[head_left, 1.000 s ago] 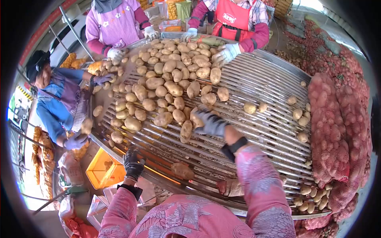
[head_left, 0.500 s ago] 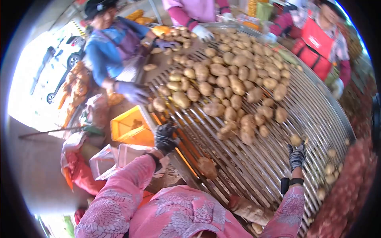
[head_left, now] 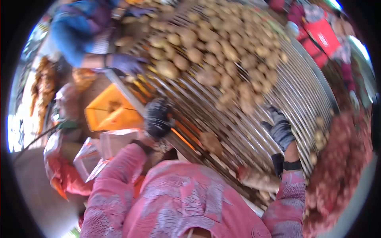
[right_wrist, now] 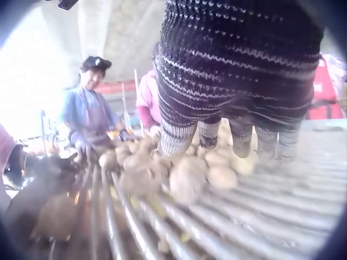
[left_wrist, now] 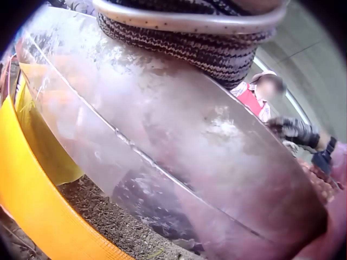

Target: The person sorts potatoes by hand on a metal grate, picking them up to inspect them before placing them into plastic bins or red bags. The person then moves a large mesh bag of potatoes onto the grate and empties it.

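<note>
My left hand, in a dark striped knit glove, rests at the metal rim of the bar-topped table. Blur hides how its fingers lie in the head view, and in the left wrist view the cuff covers them. Over the metal bars is my right hand, similarly gloved, its fingers spread and holding nothing. In the right wrist view those fingers point down in front of several potatoes. The main heap of potatoes spreads beyond both hands.
A large brown lump and a long pale sack-like bundle lie on the near bars. An orange crate stands below the left rim. Red mesh sacks line the right side. Another person's gloved hand reaches in.
My right hand swept right from the heap's near edge, reached a small potato, and is now back nearer the heap without it. The head view swung left and dipped. My left hand stayed at the rim.
</note>
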Demonstrator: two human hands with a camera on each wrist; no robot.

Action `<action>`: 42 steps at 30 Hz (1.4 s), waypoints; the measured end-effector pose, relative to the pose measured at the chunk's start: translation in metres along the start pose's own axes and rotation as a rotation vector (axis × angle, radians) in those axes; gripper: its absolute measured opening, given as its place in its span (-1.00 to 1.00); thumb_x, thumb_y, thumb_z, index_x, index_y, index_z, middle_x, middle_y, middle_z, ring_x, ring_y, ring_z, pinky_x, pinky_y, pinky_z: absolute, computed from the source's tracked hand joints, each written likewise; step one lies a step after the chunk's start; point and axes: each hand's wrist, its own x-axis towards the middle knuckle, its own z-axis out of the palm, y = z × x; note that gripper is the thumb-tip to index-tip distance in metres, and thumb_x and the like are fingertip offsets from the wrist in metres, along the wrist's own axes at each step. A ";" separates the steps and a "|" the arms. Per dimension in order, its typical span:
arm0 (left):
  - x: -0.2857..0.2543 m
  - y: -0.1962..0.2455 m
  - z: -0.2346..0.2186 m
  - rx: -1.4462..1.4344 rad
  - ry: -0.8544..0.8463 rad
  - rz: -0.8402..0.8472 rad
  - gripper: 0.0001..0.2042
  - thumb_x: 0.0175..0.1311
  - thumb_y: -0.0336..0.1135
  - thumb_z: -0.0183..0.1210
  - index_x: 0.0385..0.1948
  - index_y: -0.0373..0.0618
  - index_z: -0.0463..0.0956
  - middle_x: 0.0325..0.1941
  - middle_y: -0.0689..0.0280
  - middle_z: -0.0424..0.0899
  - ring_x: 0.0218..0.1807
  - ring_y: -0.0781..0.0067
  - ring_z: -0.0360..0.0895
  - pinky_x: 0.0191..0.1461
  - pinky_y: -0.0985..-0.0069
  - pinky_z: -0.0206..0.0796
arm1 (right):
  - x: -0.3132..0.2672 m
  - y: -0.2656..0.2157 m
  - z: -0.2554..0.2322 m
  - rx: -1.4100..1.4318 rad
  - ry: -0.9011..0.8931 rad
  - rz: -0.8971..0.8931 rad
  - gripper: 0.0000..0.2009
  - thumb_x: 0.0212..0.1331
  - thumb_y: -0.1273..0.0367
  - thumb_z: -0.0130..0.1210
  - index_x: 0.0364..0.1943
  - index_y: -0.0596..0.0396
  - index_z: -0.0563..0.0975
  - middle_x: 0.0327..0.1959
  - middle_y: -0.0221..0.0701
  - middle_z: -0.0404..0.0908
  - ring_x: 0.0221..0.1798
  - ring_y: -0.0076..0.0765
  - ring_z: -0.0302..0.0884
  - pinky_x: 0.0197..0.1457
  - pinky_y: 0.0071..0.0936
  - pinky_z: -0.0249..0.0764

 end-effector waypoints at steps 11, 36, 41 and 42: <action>0.005 -0.005 -0.003 0.039 -0.267 0.153 -0.50 -0.17 -0.24 0.25 -0.03 0.00 0.47 0.20 0.12 0.36 0.24 0.01 0.23 0.27 0.16 0.07 | -0.241 0.021 0.098 -0.314 -0.110 0.611 -0.20 -0.18 -0.17 0.18 0.23 -0.24 0.27 0.34 -0.16 0.11 0.34 0.18 0.04 0.35 0.08 -0.05; 0.051 -0.083 -0.027 0.035 -0.170 -0.116 -0.65 -0.09 -0.27 0.16 -0.17 -0.10 0.51 -0.19 0.17 0.57 -0.13 0.12 0.52 -0.06 0.24 0.36 | 0.059 -0.037 0.137 0.467 0.311 0.603 -0.15 -0.16 0.01 0.28 0.13 0.38 0.24 0.09 0.07 0.40 0.17 0.03 0.36 0.20 -0.30 0.28; 0.050 -0.086 -0.026 -0.044 -0.186 -0.140 -0.70 -0.05 -0.20 0.11 -0.24 -0.06 0.53 -0.28 0.17 0.56 -0.20 0.12 0.53 -0.16 0.20 0.36 | 0.155 -0.095 0.134 0.459 0.256 0.538 -0.21 -0.15 -0.02 0.25 0.01 0.44 0.34 -0.04 0.11 0.47 0.04 0.05 0.44 0.09 -0.24 0.36; 0.052 -0.083 -0.030 -0.027 -0.238 -0.168 -0.70 -0.06 -0.21 0.12 -0.24 -0.05 0.53 -0.28 0.17 0.56 -0.20 0.12 0.53 -0.16 0.20 0.36 | 0.175 -0.113 0.129 0.424 0.235 0.537 -0.23 -0.14 -0.02 0.25 -0.02 0.43 0.36 -0.09 0.09 0.50 -0.01 0.04 0.47 0.06 -0.22 0.38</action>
